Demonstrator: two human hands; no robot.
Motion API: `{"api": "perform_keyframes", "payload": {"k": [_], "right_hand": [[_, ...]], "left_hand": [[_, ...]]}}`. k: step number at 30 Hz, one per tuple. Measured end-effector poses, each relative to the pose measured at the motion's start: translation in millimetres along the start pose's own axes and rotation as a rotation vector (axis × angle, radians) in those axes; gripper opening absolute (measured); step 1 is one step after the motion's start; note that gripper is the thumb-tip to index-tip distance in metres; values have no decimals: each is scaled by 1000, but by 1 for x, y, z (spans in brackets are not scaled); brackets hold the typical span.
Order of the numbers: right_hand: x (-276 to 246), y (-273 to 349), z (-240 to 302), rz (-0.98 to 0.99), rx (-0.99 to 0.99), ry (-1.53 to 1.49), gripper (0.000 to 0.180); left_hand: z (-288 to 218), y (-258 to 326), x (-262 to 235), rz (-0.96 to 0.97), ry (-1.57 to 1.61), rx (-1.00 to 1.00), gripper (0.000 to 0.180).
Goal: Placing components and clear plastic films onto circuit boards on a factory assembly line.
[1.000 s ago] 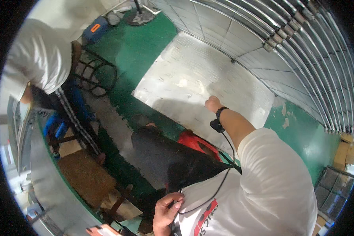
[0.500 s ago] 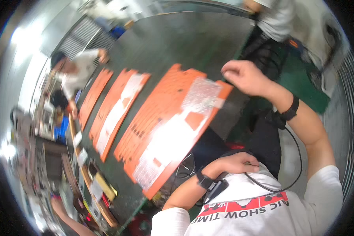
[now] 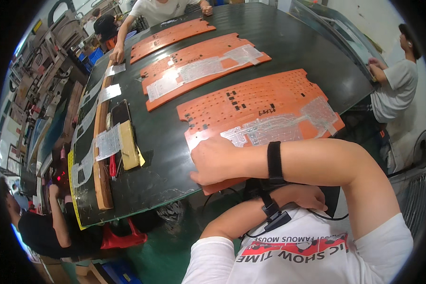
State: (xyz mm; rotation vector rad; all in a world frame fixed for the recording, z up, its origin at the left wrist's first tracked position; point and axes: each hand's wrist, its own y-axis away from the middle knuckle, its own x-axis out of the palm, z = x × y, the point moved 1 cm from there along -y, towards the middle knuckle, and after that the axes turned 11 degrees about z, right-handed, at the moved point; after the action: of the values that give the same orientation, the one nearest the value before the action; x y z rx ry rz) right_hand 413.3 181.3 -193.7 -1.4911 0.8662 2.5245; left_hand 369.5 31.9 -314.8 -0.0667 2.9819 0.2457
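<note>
My right hand (image 3: 216, 160) reaches across my body to the near left corner of the closest orange board (image 3: 251, 94). Its fingers are curled and their tips hidden, so whatever they pinch does not show. A clear printed circuit film (image 3: 274, 130) lies along the near part of that board, its left end partly covered by the hand. Bent close to my shirt front, my left hand (image 3: 300, 196) has loosely curled fingers, with no object visible in it. My right forearm passes just above it. Both wrists wear black straps.
Beyond lie a second orange board (image 3: 194, 54) with film and a bare third one (image 3: 170, 38). A wooden bar (image 3: 102, 161) carries film pieces, beside a yellow block (image 3: 129, 144) and a dark phone (image 3: 120, 112). Co-workers stand behind, at right and at lower left.
My right hand has crossed from the closest board's right end to its near left corner. My left hand stays by my shirt. The view has swung, and the boards appear turned more level.
</note>
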Motion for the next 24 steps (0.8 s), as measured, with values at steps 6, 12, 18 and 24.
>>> {"api": "perform_keyframes", "payload": {"k": [6,12,18,24], "right_hand": [[-18,-7,-10,81,49,-53,32],[-97,37,-91,170,127,-230,23],[-199,139,-181,-61,477,-140,18],[-285,243,-241,-281,763,227,17]], "left_hand": [[8,-2,-6,10,30,59,41],[6,-23,-23,90,-28,127,45],[-8,-64,-43,50,92,161,55],[-10,-116,-64,-1,69,192,47]]}}
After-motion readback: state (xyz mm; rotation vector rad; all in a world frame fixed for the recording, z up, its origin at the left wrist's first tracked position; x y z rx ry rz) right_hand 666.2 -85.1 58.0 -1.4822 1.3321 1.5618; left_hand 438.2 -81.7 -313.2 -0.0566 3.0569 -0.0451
